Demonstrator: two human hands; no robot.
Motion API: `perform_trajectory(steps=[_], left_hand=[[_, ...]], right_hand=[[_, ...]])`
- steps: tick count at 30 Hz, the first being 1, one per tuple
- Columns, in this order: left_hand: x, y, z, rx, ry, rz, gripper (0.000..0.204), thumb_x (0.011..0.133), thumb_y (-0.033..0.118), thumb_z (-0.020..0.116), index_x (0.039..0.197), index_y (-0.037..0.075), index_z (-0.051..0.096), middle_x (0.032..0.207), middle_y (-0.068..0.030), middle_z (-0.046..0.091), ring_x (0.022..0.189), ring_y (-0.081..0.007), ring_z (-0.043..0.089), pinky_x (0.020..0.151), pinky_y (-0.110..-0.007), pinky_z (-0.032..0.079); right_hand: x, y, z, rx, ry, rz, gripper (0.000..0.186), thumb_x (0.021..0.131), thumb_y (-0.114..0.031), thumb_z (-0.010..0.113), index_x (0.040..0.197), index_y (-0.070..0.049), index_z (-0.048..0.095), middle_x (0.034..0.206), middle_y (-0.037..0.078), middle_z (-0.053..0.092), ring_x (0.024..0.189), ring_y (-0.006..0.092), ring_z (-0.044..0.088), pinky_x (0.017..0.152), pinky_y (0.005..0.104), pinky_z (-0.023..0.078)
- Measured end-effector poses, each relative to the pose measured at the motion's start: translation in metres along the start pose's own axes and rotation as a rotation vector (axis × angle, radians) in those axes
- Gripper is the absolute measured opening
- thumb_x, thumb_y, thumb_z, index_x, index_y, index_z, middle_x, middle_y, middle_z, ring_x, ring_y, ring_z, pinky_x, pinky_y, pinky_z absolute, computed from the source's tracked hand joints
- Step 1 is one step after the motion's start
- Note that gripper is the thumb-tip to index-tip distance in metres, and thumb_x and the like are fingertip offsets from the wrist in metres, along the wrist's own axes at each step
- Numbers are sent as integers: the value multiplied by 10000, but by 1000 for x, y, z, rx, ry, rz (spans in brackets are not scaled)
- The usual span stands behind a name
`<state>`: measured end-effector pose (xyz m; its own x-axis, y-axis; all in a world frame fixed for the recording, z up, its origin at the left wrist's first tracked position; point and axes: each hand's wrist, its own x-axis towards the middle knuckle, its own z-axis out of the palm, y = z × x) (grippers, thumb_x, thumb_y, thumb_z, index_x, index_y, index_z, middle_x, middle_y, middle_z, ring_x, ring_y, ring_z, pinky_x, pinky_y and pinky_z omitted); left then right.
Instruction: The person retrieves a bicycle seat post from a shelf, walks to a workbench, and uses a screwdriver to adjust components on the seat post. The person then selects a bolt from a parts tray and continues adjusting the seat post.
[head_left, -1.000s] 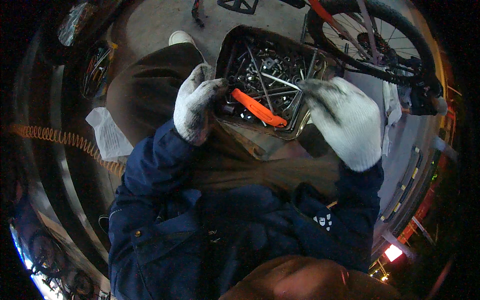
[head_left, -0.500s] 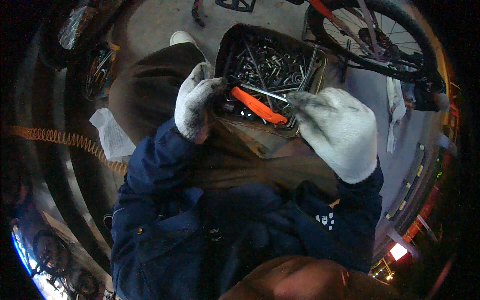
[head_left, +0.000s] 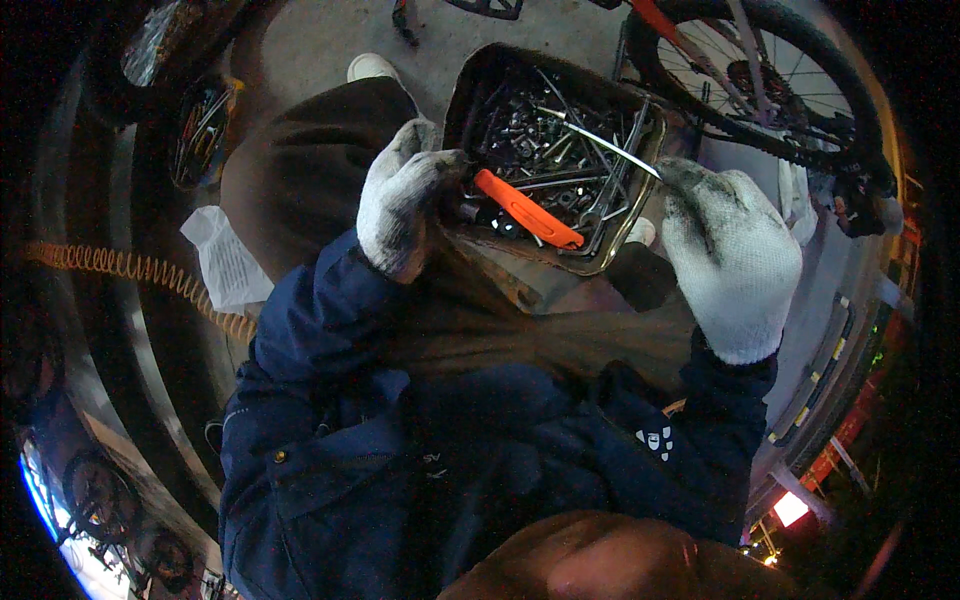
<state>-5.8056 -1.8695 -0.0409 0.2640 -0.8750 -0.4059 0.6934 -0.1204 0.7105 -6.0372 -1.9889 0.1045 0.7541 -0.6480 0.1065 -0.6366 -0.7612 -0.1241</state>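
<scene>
A rectangular metal tray [head_left: 655, 130] with a worn rim holds a jumble of bolts, nuts and thin rods. My left hand [head_left: 400, 200], in a white knit glove with blackened fingertips, is closed at the tray's left rim; part of its grip is hidden. Close to those fingertips lies an orange-handled tool [head_left: 530, 212], slanting across the tray's near side. My right hand [head_left: 735, 255], in a matching soiled glove, is just off the tray's right side. It pinches one end of a slim, shiny metal rod [head_left: 610, 146], whose other end reaches over the hardware.
A bicycle wheel [head_left: 868, 60] stands at the upper right. To the left are a holder of tools [head_left: 205, 135], a crumpled white sheet [head_left: 222, 262] and a coiled orange hose [head_left: 110, 262]. A bike pedal [head_left: 490, 6] shows at the top edge.
My right hand has moved right and slightly outward from over the tray, drawing the metal rod along with it. My left hand stays at the tray's left rim.
</scene>
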Motion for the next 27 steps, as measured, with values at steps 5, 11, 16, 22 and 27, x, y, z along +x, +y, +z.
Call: perform_trajectory(steps=[5,11,16,22,27], left_hand=[[5,-1,-3,61,7,-26,166,906,95,692,991,78,549,858,-4,558,767,-107,576,634,-259,527],[6,-5,-4,54,0,10,168,900,91,698,982,77,552,860,-3,563,763,-103,564,672,-251,483],[6,-4,-3,39,3,-20,163,897,93,704,946,84,549,853,-3,567,755,-99,559,646,-253,452],[3,-4,-2,27,32,-26,164,893,81,708,936,92,550,824,2,548,742,-107,558,629,-267,458],[1,-1,-1,31,31,-27,170,895,79,710,941,92,546,832,4,546,752,-105,563,644,-270,498]], right_hand=[[0,-8,1,22,-95,2,290,798,-96,774,1088,-84,779,922,107,682,823,296,688,733,389,556],[6,-19,27,168,20,-192,325,765,-72,806,1089,-83,797,941,96,700,821,283,690,734,377,571],[11,-16,25,-12,-8,-158,303,784,-49,796,1087,-72,787,946,102,700,845,289,700,743,386,574],[1,-1,4,-10,-18,17,285,803,-18,775,1087,-38,771,1011,132,724,901,309,718,796,361,566],[-3,-3,-11,-11,-130,20,256,818,-34,769,1074,-38,777,978,131,720,890,310,713,784,371,561]])
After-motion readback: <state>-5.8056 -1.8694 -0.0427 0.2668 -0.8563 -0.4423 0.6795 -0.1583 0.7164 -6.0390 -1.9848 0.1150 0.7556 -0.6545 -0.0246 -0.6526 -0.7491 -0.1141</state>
